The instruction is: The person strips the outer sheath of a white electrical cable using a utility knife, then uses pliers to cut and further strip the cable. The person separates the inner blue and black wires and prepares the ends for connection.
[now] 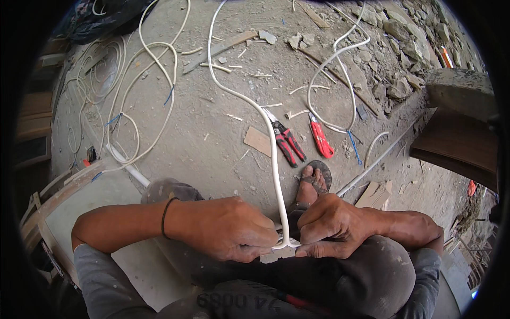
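A white electrical cable [274, 159] runs down from the top of the view to my lap. At its near end it parts into two short branches. My left hand [234, 228] is closed in a pinch on the left branch. The right branch is pinched between the thumb and fingers of my right hand [334, 226]. My fingers hide the tips of both branches. Beyond my hands, wire cutters [288, 139] with red and black handles lie on the ground. Just right of them is a red utility knife [321, 138].
Loops of white cable [172, 50] with blue ties spread across the left ground. Another cable loop [309, 101] lies at the right. Cable scraps and a flat wood strip [218, 52] are scattered about. Rubble [404, 48] fills the far right, above a brown board [454, 146].
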`<state>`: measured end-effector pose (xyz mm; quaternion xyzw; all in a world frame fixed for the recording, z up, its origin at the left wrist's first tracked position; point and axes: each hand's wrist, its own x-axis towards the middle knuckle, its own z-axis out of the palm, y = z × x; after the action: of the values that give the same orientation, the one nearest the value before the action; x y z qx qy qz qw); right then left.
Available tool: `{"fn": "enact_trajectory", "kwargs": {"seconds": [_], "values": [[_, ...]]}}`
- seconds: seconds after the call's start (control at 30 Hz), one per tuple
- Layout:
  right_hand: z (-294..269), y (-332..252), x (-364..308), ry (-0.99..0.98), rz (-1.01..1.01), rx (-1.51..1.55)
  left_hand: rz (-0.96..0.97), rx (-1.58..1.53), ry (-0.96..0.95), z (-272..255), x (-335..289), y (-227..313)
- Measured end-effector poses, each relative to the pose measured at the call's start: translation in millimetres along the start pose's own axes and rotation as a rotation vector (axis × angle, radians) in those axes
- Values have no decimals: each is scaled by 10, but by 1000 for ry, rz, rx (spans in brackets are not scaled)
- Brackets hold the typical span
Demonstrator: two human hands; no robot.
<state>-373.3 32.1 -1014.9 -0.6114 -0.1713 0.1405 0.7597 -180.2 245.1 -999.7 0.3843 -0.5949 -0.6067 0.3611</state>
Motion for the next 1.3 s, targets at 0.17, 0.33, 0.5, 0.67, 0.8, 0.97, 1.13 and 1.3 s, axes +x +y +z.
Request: {"fn": "enact_trajectory", "kwargs": {"seconds": [0.17, 0.33, 0.5, 0.67, 0.8, 0.97, 1.13, 1.3], "values": [[-159, -22, -189, 6, 154, 6, -67, 93, -45, -252, -100, 49], [-211, -70, -318, 112, 141, -1, -113, 161, -64, -402, -232, 51], [-198, -94, -397, 173, 211, 64, -177, 201, -89, -507, -392, 75], [-269, 39, -420, 202, 309, 77, -298, 138, -158, -553, -369, -88], [-435, 314, -449, 292, 474, 68, -399, -151, -175, -564, -229, -511], [-459, 580, -533, 371, 516, -92, -399, -228, 184, -545, -137, -865], [-417, 558, -545, 457, 512, 15, -491, -84, 194, -254, 192, -878], [-331, 355, -318, 312, 271, -1036, -683, -493, 349, 78, 531, -754]]}}
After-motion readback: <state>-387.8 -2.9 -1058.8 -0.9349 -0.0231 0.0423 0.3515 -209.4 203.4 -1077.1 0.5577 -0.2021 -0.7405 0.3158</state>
